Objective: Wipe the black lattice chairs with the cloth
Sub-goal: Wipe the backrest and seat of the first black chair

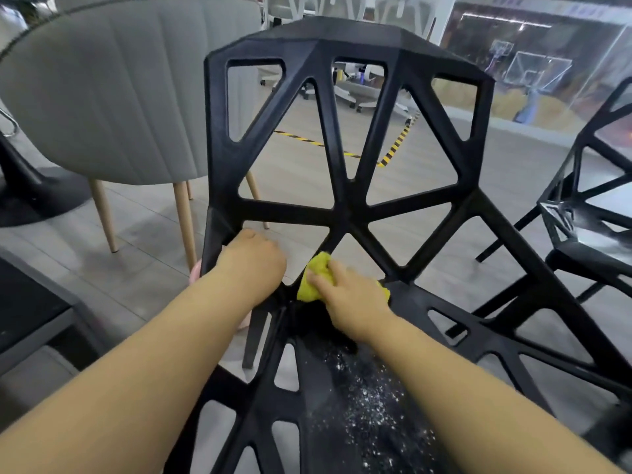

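A black lattice chair (349,203) fills the middle of the head view, its open-work back facing me. White specks lie scattered on its seat (369,405). My left hand (251,260) grips the lower left bar of the chair back. My right hand (349,295) holds a yellow cloth (316,278) bunched against the spot where the back meets the seat. A second black lattice chair (591,213) stands at the right edge, also dusted with white specks.
A grey upholstered chair (113,97) with light wooden legs stands at the left, close behind the black one. A dark table base (30,196) sits further left. Yellow-and-black tape (393,148) marks the grey floor beyond. A dark tabletop (24,309) juts in at lower left.
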